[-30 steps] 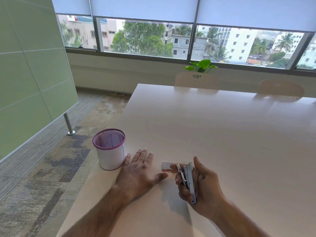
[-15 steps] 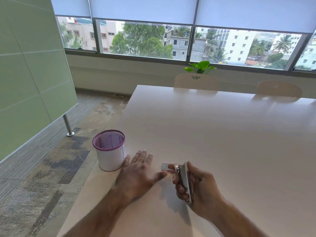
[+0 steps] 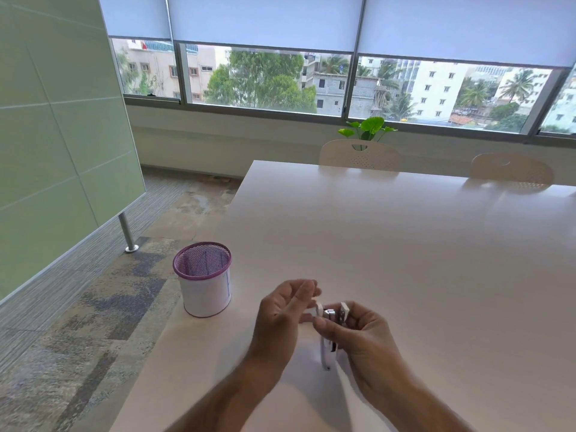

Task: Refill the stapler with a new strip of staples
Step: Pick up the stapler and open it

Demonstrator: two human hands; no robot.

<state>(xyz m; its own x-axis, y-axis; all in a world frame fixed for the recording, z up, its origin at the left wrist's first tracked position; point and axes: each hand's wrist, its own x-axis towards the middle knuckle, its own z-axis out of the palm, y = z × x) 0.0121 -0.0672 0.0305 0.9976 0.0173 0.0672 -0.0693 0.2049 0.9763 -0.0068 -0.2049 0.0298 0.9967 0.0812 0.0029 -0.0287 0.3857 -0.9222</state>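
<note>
While right hand grips opened stapler, left hand, fingers half-curled, contents indiscernible, hovers beside it: loading stage, strip insertion judged next.

A large, pale, glossy worktop is seen stretching from the near edge to the far end, where window light is reflected in its surface. Near its left edge, a mesh pen cup with a purple rim and a white wrap around its body is stood upright. Soft shadows are cast on the surface close to the near edge. The rest of the visible top is left bare.
</note>
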